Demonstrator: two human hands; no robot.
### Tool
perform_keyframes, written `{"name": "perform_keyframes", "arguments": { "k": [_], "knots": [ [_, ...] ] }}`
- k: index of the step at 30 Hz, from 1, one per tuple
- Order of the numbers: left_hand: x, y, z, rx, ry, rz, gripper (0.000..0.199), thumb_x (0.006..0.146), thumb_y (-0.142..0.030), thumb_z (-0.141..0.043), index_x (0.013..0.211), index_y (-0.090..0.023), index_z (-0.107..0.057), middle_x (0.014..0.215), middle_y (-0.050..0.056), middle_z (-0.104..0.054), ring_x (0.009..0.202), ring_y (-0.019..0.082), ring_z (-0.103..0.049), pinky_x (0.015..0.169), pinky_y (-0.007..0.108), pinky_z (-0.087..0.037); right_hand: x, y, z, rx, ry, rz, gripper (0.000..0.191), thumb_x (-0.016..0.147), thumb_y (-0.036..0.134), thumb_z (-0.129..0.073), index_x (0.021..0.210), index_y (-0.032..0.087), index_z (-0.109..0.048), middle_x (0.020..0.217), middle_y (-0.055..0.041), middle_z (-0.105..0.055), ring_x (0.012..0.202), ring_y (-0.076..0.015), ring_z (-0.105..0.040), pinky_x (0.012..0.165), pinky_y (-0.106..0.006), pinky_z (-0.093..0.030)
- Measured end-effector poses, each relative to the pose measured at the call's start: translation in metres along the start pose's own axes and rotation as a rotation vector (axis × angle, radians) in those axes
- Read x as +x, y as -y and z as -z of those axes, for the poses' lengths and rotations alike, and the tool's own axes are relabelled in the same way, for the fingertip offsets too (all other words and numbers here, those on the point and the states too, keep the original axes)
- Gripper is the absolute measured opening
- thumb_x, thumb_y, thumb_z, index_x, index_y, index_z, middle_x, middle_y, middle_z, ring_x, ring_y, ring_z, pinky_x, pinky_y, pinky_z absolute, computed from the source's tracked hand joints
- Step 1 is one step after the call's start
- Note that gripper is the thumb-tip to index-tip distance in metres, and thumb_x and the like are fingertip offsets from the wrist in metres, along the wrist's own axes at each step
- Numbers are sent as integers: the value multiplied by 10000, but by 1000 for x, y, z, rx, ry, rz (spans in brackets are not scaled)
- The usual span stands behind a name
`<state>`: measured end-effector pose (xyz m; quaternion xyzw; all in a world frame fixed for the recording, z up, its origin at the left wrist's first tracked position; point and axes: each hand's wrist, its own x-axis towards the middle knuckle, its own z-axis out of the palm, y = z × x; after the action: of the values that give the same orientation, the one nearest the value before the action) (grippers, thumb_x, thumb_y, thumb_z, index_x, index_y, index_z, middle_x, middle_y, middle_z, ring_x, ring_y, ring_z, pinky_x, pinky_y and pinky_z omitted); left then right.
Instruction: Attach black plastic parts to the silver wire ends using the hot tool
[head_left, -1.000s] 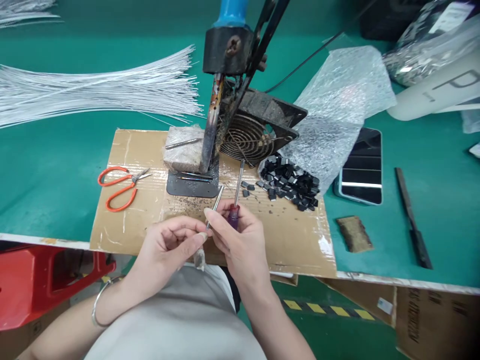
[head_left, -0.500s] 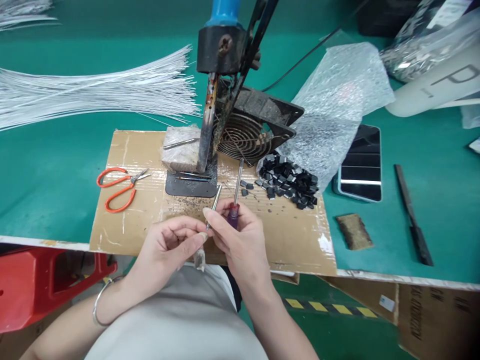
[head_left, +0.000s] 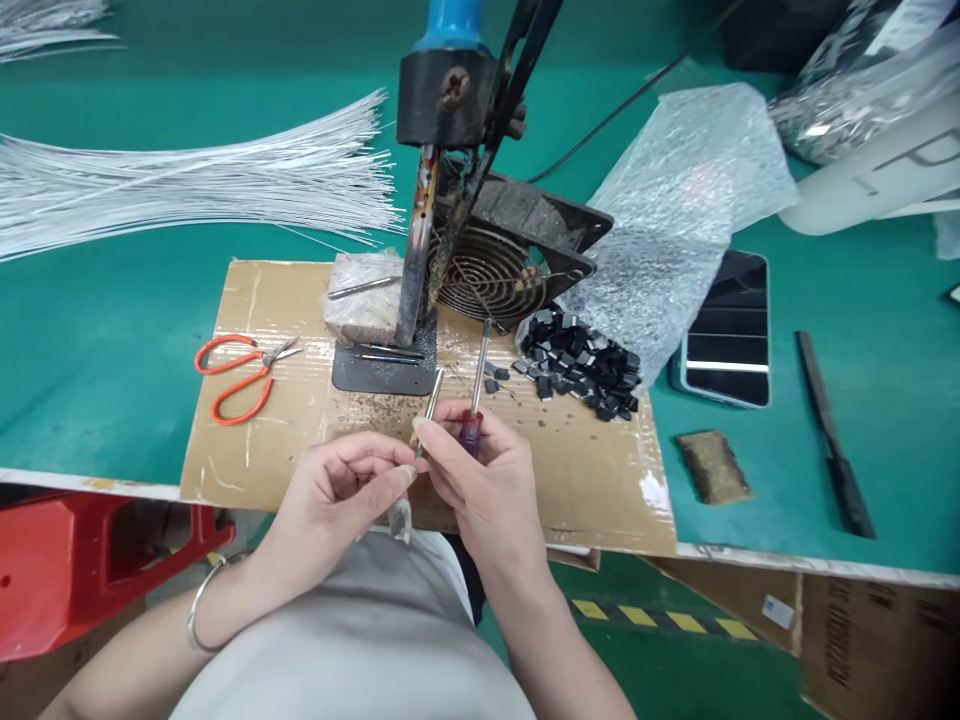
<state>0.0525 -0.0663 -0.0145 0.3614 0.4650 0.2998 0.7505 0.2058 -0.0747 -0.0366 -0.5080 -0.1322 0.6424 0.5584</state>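
Just over the front of the cardboard sheet (head_left: 255,440), my two hands meet. My left hand (head_left: 352,490) is closed, thumb and forefinger pinching the lower end of a slim shiny metal rod (head_left: 430,408). My right hand (head_left: 487,480) is closed too: its fingers wrap the dark red handle of a screwdriver (head_left: 480,385), shaft pointing up, while its thumb presses against the rod. Below my left fingers a greyish wrapped end (head_left: 400,520) pokes out; what it belongs to is hidden. A soldering iron (head_left: 420,220) on a stand hangs tip-down beyond the hands.
Orange-handled scissors (head_left: 240,378) lie left on the cardboard. Behind are a fan (head_left: 495,270), a wrapped block (head_left: 364,300) and white wires (head_left: 187,190). Small black pieces (head_left: 585,365) spill from a bubble-wrap bag (head_left: 690,190). A phone (head_left: 726,330) and a flat black tool (head_left: 832,430) lie right.
The view has shifted a little, so things on the right appear slightly farther right. Both hands keep the same grip, and nothing on the table has visibly moved.
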Motion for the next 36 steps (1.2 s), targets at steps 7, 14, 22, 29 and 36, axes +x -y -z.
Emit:
{"name": "perform_keyframes", "arguments": {
  "k": [7, 14, 22, 29, 36],
  "knots": [
    [0, -2, -3, 24, -12, -29, 155, 930, -347, -817, 958, -194, -814, 618, -38, -617, 496, 40, -370, 455, 145, -263, -1, 3, 1, 52, 22, -51, 343, 727, 416, -963, 810, 190, -719, 599, 71, -586, 413, 2, -300, 357, -95, -222],
    [-1, -5, -5, 131, -55, -105, 37, 921, -191, -775, 941, -198, -804, 626, -38, -662, 486, 44, -425, 451, 148, -291, -2, 5, 0, 80, 41, -66, 305, 732, 402, -960, 806, 193, -751, 623, 53, -629, 415, 7, -285, 355, -84, -219],
    [-2, -6, -7, 133, -82, -109, 40, 890, -177, -780, 927, -187, -794, 635, -26, -687, 517, 68, -561, 499, 150, -410, -2, 5, 2, 89, 65, -103, 282, 741, 411, -952, 860, 203, -804, 654, 25, -677, 416, 10, -260, 363, -103, -184],
    [-2, -9, -9, 174, -107, -116, 99, 865, -244, -817, 914, -164, -785, 635, -7, -676, 524, 99, -575, 496, 185, -447, -3, 6, 2, 96, 99, -97, 243, 769, 397, -932, 886, 215, -821, 661, 19, -688, 418, 5, -233, 368, -125, -164],
    [-1, -9, -9, 196, -111, -114, 135, 873, -275, -821, 923, -158, -777, 634, -5, -657, 530, 102, -556, 498, 195, -434, -3, 5, 0, 33, 38, -73, 316, 739, 436, -934, 871, 191, -785, 664, 19, -684, 413, -5, -248, 362, -142, -178]
  ]
}}
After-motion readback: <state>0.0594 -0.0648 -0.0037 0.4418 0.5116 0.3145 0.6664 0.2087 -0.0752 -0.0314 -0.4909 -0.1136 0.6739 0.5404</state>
